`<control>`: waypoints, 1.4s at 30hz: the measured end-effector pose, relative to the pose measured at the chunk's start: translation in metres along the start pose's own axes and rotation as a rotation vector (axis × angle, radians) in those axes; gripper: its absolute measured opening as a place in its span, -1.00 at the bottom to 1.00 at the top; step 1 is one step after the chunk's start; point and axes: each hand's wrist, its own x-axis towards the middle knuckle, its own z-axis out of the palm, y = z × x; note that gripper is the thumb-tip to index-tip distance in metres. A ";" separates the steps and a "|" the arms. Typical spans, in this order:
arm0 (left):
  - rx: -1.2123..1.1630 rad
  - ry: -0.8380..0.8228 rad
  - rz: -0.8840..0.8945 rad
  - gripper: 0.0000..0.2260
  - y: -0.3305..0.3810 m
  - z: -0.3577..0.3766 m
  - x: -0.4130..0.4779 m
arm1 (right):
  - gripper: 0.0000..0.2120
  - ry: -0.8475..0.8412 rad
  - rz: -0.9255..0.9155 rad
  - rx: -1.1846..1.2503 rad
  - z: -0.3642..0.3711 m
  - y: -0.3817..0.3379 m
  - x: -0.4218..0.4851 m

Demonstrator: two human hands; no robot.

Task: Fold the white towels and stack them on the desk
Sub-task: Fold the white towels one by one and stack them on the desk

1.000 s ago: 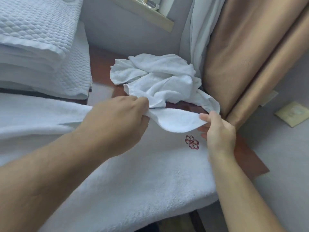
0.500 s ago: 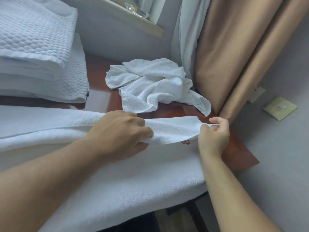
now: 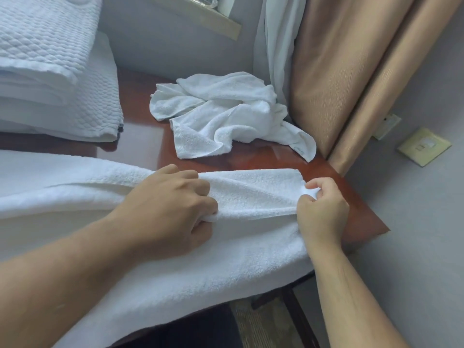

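Note:
A large white towel (image 3: 175, 267) lies spread across the near part of the reddish-brown desk (image 3: 356, 212) and hangs over its front edge. A folded-over band of it runs between my hands. My left hand (image 3: 170, 209) grips that fold near the middle. My right hand (image 3: 321, 209) pinches the fold's right end by the desk's right side. A crumpled white towel (image 3: 226, 114) lies farther back on the desk, apart from both hands.
A stack of folded white quilted linens (image 3: 50, 71) fills the back left. Tan curtains (image 3: 351, 71) and a white sheer curtain (image 3: 273, 46) hang at the back right. A wall socket plate (image 3: 424, 146) sits on the grey wall to the right. A window ledge (image 3: 216, 18) runs above.
Both hands have carried the towel's far edge toward me and lowered it onto the spread towel, covering the red embroidered mark. The crumpled towel has stayed in place.

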 end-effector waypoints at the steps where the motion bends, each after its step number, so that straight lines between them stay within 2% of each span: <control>1: 0.005 -0.009 0.010 -0.83 0.001 -0.001 0.000 | -0.69 -0.014 0.021 -0.025 0.000 0.000 0.000; 3: 0.017 -0.019 0.018 -0.83 0.002 -0.002 0.000 | -0.68 0.011 0.039 -0.064 -0.002 -0.001 -0.001; 5: 0.032 -0.023 0.011 -0.84 0.003 -0.004 -0.001 | -0.70 0.097 -0.107 -0.130 -0.003 -0.005 -0.003; 6: 0.034 -0.024 0.006 -0.84 0.003 -0.004 -0.001 | -0.72 0.085 -0.194 -0.169 -0.002 -0.008 -0.005; 7: 0.032 -0.024 0.000 -0.84 0.003 -0.004 -0.001 | -0.68 -0.008 -0.236 -0.202 0.000 -0.010 -0.005; 10: 0.040 -0.050 -0.033 -0.83 0.002 -0.003 -0.001 | -0.43 -0.506 -0.146 -0.359 0.010 -0.009 -0.007; 12: 0.038 -0.060 -0.056 -0.82 0.002 -0.002 -0.001 | -0.36 -0.682 -0.091 -0.455 0.015 -0.004 -0.005; 17: 0.037 -0.112 -0.109 -0.75 -0.002 -0.004 -0.009 | -0.38 -0.760 -0.026 -0.502 0.017 -0.015 0.003; 20: 0.124 -0.074 -0.095 -0.55 -0.015 -0.015 -0.027 | -0.46 -0.713 0.044 -0.515 0.013 -0.041 -0.001; 22: 0.151 -0.057 -0.163 -0.42 -0.030 -0.032 -0.048 | -0.59 -0.598 -0.055 -0.412 0.014 -0.069 -0.017; 25: 0.153 -0.091 -0.351 -0.31 -0.059 -0.066 -0.097 | -0.64 -0.519 -0.339 -0.025 0.026 -0.123 -0.064; 27: 0.167 -0.128 -0.508 -0.26 -0.075 -0.094 -0.140 | -0.64 -0.536 -0.515 0.164 0.032 -0.160 -0.100; 30: 0.162 -0.156 -0.785 -0.21 -0.095 -0.129 -0.203 | -0.65 -0.653 -0.762 0.255 0.039 -0.204 -0.143; 34: 0.009 -0.084 -1.138 -0.42 -0.115 -0.142 -0.259 | -0.72 -0.771 -1.031 0.330 0.048 -0.242 -0.187; 36: 0.065 -0.129 -1.187 -0.42 -0.124 -0.141 -0.268 | -0.72 -0.840 -1.122 0.352 0.052 -0.253 -0.203; 38: 0.020 -0.135 -1.213 -0.40 -0.134 -0.141 -0.265 | -0.71 -0.888 -1.162 0.357 0.055 -0.255 -0.213; 42: -0.066 0.009 -1.286 -0.62 -0.153 -0.143 -0.232 | -0.73 -0.917 -1.139 0.379 0.059 -0.250 -0.214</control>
